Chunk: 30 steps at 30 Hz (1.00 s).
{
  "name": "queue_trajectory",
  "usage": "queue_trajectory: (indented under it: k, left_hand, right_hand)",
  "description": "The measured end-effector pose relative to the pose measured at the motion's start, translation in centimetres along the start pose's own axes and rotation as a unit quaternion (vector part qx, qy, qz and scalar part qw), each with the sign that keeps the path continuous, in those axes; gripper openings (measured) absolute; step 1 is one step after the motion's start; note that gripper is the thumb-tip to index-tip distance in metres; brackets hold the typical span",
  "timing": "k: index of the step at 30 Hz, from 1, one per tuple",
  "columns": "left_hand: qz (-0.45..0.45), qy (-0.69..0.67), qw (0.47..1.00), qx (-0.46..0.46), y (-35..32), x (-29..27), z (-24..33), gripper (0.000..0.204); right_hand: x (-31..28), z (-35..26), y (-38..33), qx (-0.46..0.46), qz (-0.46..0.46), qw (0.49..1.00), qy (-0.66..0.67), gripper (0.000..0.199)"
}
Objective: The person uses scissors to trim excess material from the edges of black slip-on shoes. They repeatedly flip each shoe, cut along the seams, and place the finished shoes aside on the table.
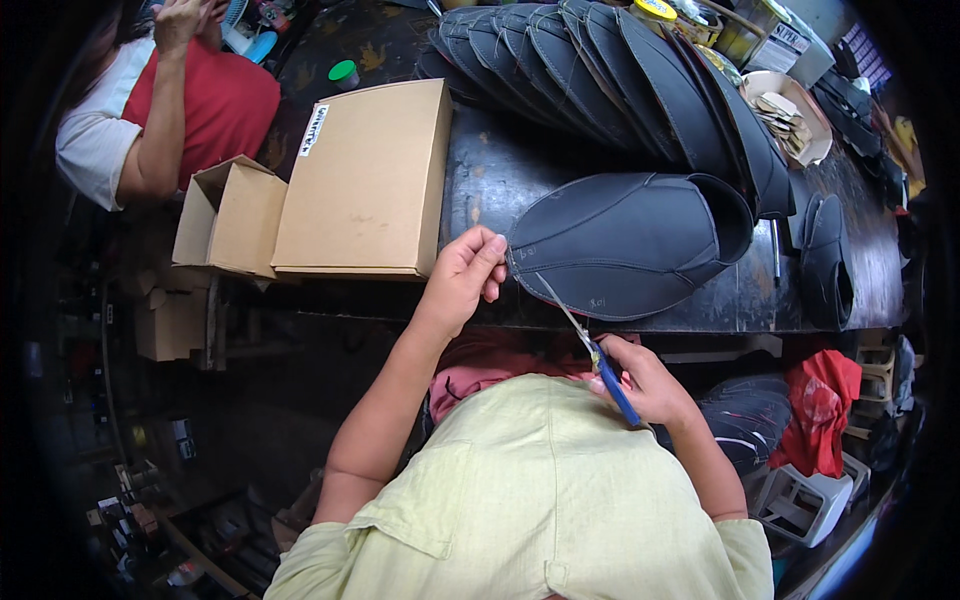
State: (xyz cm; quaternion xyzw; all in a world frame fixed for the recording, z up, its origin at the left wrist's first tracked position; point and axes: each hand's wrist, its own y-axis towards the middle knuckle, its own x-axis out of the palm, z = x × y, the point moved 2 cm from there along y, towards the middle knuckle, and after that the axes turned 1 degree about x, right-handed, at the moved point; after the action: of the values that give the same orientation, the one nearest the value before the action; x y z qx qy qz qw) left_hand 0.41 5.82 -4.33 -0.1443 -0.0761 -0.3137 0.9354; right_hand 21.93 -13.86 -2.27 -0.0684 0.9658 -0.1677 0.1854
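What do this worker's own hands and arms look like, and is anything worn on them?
The left hand and right hand are both bare, without gloves. The forearms are uncovered, with no watch or bracelet visible. Short, loose, pale yellow-green sleeves match the shirt.

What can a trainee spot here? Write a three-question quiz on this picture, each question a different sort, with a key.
1. What does the right hand hold? A) a brush B) scissors C) a hammer
2. True or false: the left hand is at the left end of the black upper.
3. Fill in: the round lid beyond the large carton is ____.

Key: 1. B; 2. True; 3. green.
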Motion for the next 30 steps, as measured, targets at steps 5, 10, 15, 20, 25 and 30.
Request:
queue_trajectory:
  k: [5,10,15,20,25,30]
  left_hand:
    - [0.035,-0.057,0.998,0.019,-1.0,-0.6,-0.7,0.02]
    - [0.079,0.054,0.991,0.091,-2.3,0.5,0.3,0.024]
    - [0.062,0.51,0.765,0.389,-1.4,3.8,3.2,0.082]
    - [-0.063,0.505,0.749,0.424,0.8,5.6,4.7,0.069]
    - [0.023,0.322,0.876,0.358,0.7,3.7,6.6,0.041]
    - [-0.013,0.145,0.987,0.074,-0.1,-0.4,6.0,0.021]
  right_hand:
    - [0.3,0.1,0.3,0.009,-0.013,1.0,0.012,0.046]
    - [0.7,-0.8,0.4,-0.026,0.015,0.999,0.037,0.048]
    - [-0.7,-1.0,-0.4,-0.046,-0.001,0.999,-0.019,0.052]
    - [-3.1,-0.9,-3.1,-0.062,-0.023,0.998,0.009,0.052]
    - [-6.2,-1.1,-7.1,-0.093,-0.039,0.98,0.173,0.047]
    - [-8.4,-0.7,-9.1,-0.131,0.107,0.941,0.293,0.063]
